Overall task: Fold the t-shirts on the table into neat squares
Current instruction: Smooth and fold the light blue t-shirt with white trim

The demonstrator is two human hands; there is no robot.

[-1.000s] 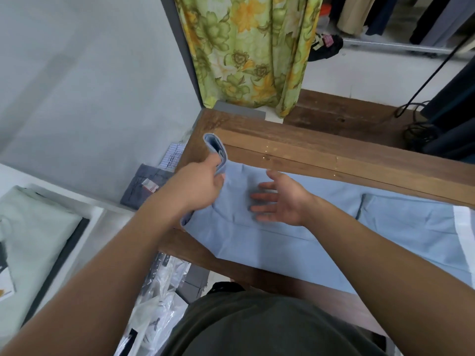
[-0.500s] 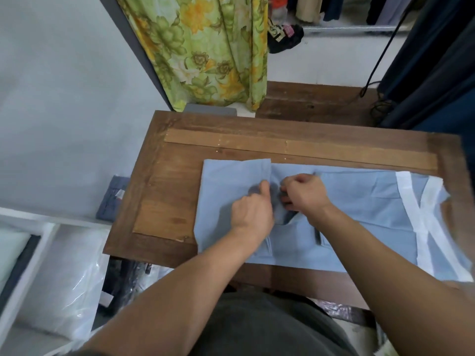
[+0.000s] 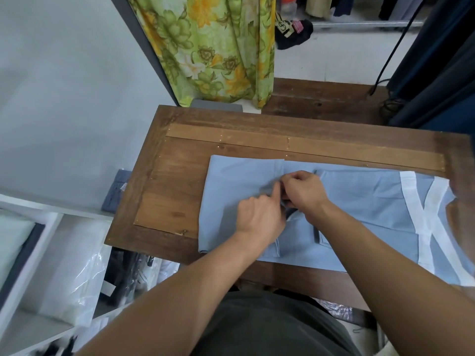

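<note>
Your blue t-shirt (image 3: 372, 209) lies flat across the wooden table (image 3: 174, 201), centre to right edge of the frame. Your right hand (image 3: 303, 191) pinches a fold at its middle. Your left hand (image 3: 259, 217) is curled beside it, thumb on the cloth; whether it grips is unclear. A flowered curtain (image 3: 213, 47) hangs top centre, and white shelves (image 3: 38, 253) stand lower left.

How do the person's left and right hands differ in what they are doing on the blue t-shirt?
The left hand lays one straight digit on the t-shirt; the right hand curls its fingers and pinches a fold. The left hand sits nearer the person, the right hand farther. Both meet at the t-shirt's middle.
</note>
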